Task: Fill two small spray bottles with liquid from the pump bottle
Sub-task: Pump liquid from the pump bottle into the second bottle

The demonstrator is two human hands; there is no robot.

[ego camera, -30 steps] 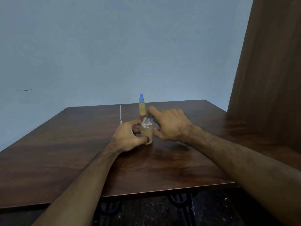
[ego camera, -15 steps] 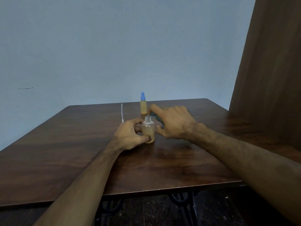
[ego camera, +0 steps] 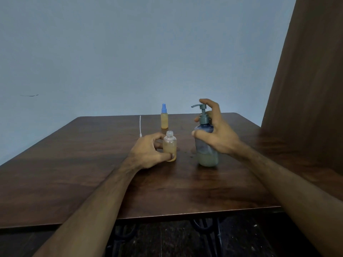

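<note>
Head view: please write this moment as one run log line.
left hand holds uncapped spray bottle on table | right hand grips pump bottle | capped spray bottle behind, apart

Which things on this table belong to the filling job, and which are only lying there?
Belong to the job:
- pump bottle, held by right hand
- open small bottle, held by left hand
- capped small bottle

Only lying there:
- white thin tube

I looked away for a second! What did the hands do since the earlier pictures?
The right hand has carried the pump bottle to the right, away from the open small bottle, and now grips it standing on the table. The left hand kept holding the open bottle; the blue-capped bottle stayed put.
</note>
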